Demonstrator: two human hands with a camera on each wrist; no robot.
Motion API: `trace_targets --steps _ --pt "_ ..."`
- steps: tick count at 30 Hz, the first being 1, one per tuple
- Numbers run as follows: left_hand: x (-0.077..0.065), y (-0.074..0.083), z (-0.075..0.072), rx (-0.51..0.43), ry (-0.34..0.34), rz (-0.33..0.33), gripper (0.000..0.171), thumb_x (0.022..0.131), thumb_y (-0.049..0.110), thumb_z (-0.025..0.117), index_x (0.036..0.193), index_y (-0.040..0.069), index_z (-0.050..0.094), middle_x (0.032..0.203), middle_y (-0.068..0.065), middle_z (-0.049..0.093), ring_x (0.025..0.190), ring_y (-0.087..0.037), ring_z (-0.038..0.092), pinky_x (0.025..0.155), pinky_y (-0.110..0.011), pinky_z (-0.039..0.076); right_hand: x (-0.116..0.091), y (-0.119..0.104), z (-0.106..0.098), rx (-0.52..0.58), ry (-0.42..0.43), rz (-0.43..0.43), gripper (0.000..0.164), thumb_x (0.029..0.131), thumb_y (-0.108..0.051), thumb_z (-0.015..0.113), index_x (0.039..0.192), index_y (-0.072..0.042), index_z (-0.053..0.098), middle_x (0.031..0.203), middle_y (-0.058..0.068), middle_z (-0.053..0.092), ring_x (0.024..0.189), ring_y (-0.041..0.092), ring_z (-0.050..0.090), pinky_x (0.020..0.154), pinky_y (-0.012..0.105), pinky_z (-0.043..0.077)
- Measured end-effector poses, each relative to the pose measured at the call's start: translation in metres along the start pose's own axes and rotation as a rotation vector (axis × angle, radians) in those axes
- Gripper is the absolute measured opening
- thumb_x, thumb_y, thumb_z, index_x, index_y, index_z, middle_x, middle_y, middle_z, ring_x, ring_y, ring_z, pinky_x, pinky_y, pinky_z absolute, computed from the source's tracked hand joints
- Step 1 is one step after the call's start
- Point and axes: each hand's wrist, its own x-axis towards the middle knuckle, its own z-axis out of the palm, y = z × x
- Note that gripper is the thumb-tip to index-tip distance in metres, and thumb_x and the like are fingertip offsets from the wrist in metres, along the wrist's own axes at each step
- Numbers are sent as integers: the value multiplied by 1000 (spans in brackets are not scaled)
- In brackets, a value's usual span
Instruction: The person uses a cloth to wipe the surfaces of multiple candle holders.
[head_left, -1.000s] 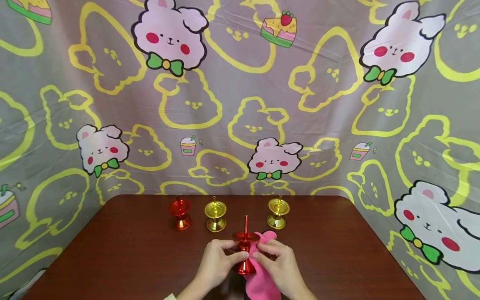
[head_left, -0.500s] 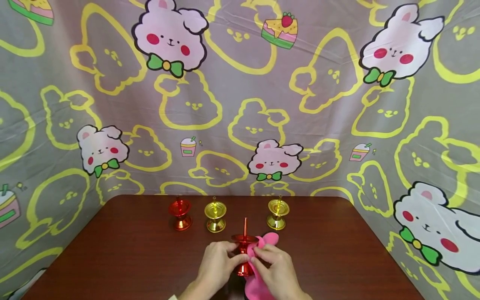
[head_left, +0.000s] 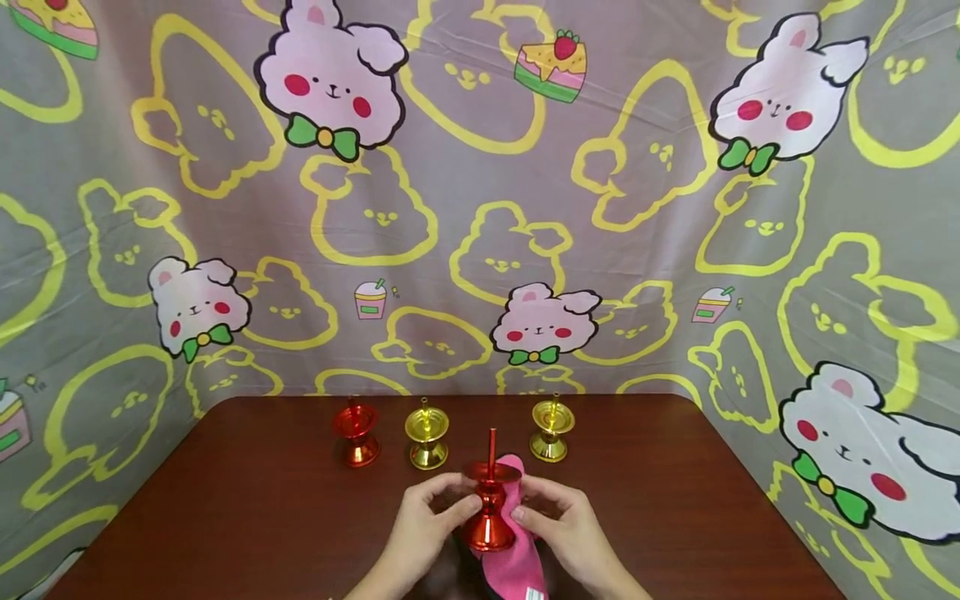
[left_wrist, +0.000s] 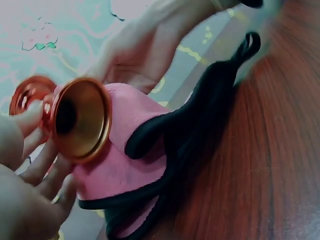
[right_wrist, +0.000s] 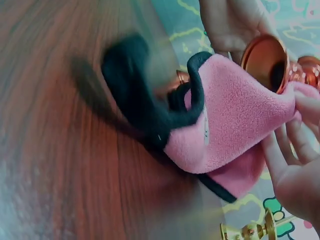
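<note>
brown table (head_left: 675,517) below, left hand (head_left: 427,518) grips a red candle holder (head_left: 489,532) by its narrow waist, likely to steady it upright, while right hand (head_left: 564,518) pinches pink cloth (head_left: 516,567) against its side

Three candlesticks (head_left: 428,432) stand behind the cloth (head_left: 516,562) and candlestick (head_left: 491,502) between the hands (head_left: 424,521).

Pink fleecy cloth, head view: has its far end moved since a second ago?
Yes: the far end of the pink cloth has shifted left, judged against the rightmost shiny gold pedestal holder.
</note>
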Motion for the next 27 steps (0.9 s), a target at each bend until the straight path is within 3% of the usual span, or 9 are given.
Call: trace_targets --steps 2,4,9,15,27 --pt "0 0 -2 -69 -72 -73 26 93 10 72 114 -6 68 103 -11 70 89 -11 64 76 -24 52 0 3 -2 24 -45 -33 36 92 3 68 128 9 62 107 13 71 93 16 68 78 29 56" --pt "0 -1 -4 -94 -155 -98 30 96 11 68 119 -9 65 109 -14 69 92 -10 64 78 -24 51 1 5 -3 45 -78 -73 35 92 5 67 127 9 63 108 10 70 95 17 68 79 29 56" --pt "-3 -2 -8 -53 -274 -18 32 101 11 60 125 -10 64 121 -22 66 102 -8 62 83 -24 51 1 6 -3 45 -105 -188 29 90 11 66 118 10 68 103 9 67 91 11 63 72 25 55" --pt "-3 2 -5 -1 -261 44 30 101 10 59 124 -8 65 118 -21 68 99 -9 62 82 -25 52 2 4 -1 -66 -32 -241 22 86 10 70 107 6 73 92 14 64 85 7 59 66 24 53" --pt "-2 6 5 78 -155 41 27 98 14 66 118 -2 71 113 -15 70 101 -11 64 87 -26 53 -1 0 3 -158 42 -248 23 86 8 72 108 6 74 89 15 64 84 6 57 64 23 52"
